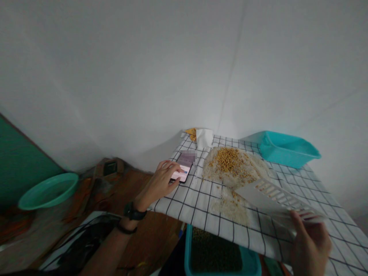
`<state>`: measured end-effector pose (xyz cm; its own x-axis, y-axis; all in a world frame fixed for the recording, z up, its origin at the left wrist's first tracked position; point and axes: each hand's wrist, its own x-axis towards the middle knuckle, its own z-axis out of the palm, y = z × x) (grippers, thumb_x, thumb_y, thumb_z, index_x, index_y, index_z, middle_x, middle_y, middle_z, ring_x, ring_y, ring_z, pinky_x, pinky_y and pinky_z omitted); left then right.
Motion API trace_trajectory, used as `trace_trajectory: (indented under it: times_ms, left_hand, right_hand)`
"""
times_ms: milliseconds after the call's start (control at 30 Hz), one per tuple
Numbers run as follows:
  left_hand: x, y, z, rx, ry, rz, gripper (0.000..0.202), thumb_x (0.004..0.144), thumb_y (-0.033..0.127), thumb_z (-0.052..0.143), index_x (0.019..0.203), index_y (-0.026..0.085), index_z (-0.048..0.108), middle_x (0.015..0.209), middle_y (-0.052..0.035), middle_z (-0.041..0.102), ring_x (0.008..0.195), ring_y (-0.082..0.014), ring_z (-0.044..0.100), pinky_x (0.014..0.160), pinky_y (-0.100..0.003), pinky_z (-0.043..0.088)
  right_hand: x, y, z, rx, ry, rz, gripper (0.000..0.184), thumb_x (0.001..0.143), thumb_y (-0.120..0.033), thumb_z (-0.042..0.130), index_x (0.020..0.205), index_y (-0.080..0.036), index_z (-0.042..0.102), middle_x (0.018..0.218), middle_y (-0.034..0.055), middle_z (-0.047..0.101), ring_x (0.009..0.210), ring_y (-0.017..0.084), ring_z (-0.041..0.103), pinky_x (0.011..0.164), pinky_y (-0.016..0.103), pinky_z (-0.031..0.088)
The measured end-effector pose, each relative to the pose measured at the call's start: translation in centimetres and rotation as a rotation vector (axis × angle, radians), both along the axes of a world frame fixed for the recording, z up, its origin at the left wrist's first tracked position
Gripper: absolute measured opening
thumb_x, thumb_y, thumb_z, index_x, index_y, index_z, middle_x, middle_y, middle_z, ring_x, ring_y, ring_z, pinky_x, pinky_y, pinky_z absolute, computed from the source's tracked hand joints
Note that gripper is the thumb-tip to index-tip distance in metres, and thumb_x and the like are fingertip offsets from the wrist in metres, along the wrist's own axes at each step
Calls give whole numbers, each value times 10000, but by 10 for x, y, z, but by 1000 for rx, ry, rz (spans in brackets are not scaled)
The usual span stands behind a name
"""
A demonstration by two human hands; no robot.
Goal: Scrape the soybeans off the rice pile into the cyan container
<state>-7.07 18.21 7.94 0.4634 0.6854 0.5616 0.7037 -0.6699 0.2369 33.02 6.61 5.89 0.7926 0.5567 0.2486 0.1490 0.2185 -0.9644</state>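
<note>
My left hand (165, 177), with a black watch on its wrist, reaches over a smartphone (184, 168) lying on the checked cloth. Its fingers are stretched out, and a fingertip is on or just over the lit screen. In my right hand (312, 243) is a white plastic piece with a row of slots (278, 195), gripped by its near end. The far edge of this piece tilts down at a pile of pale grains (212, 172). Yellow beans (228, 159) lie heaped on top of the grains. A smaller patch of grains (232, 209) is spread nearer to me.
A turquoise tub (287, 151) stands at the table's back right. White cloth or paper (204, 138) lies at the back by the wall. Below the table's front edge is another turquoise tub (188, 253) holding dark, grain-like contents. A green basin (48, 189) sits at far left.
</note>
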Motion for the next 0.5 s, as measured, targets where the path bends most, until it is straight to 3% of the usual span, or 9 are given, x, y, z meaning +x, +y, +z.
trace_trajectory:
  times_ms: [200, 367, 500]
  left_hand:
    - [-5, 1, -5, 40, -124, 73, 120, 908, 128, 497, 947, 231, 448, 927, -40, 567, 936, -228, 549, 877, -413, 442]
    - [-5, 0, -2, 34, -170, 73, 210, 903, 112, 489, 807, 260, 374, 780, 17, 462, 768, -189, 503, 717, -331, 424]
    - [-4, -6, 2, 60, -209, 87, 234, 926, 133, 457, 771, 269, 345, 731, 29, 427, 740, -190, 477, 710, -335, 409]
  right_hand:
    - [2, -1, -2, -3, -20, 11, 356, 648, -415, 818, 779, -177, 587, 768, -11, 587, 719, 155, 528, 713, 319, 399]
    - [9, 5, -12, 64, 30, 16, 375, 618, -405, 832, 769, -174, 579, 784, -11, 587, 708, 141, 520, 700, 310, 406]
    - [7, 7, -11, 113, 61, 36, 382, 603, -389, 844, 763, -174, 572, 790, -15, 596, 711, 133, 533, 694, 296, 418]
